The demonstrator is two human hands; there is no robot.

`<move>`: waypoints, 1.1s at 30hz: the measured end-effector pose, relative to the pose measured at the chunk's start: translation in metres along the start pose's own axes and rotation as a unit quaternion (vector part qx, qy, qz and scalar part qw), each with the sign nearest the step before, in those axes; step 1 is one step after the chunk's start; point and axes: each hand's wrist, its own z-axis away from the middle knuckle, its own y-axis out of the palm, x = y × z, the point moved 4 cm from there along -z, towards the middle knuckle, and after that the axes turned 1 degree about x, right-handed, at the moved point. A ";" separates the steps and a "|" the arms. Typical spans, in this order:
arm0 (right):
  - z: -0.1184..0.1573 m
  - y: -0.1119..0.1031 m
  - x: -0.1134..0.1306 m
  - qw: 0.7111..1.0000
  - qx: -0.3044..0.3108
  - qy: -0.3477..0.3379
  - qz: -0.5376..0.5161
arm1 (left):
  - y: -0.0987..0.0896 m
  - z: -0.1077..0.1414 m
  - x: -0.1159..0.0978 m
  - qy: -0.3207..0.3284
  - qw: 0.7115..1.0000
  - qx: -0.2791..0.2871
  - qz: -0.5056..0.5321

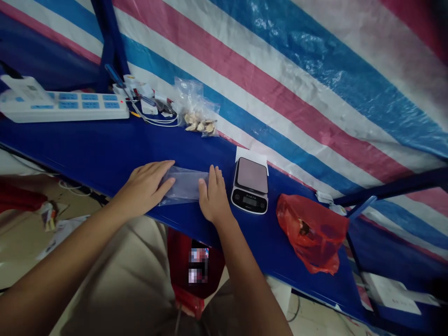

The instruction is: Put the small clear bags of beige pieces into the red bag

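A flat clear plastic bag [184,185] lies on the blue table top [105,149]. My left hand [145,186] presses on its left end, fingers together. My right hand [213,196] holds down its right end, with the fingertips on the plastic. Just right of that hand stands a digital kitchen scale [250,185] with a dark display, on a white sheet of paper [250,154]. Farther back, a clear bag of pale dried pieces [198,112] lies on the table. A red plastic bag [311,232] with something dark inside lies to the right of the scale.
A white power strip [63,105] lies at the back left, beside a blue-handled screwdriver [115,77], white wires [161,121] and small parts. A striped tarp [280,70] lies behind the table. A red bag [194,270] hangs below the table's near edge.
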 end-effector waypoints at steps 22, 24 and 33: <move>0.024 -0.009 0.001 0.999 -0.012 -0.014 -0.042 | 0.005 0.007 0.008 0.061 0.997 0.031 -0.022; 0.048 -0.027 -0.001 0.994 -0.041 -0.036 -0.099 | 0.001 0.012 0.008 0.109 0.993 0.043 -0.010; 0.197 -0.104 -0.111 0.915 -0.342 0.185 -0.105 | -0.012 0.007 0.003 0.122 0.992 -0.003 0.029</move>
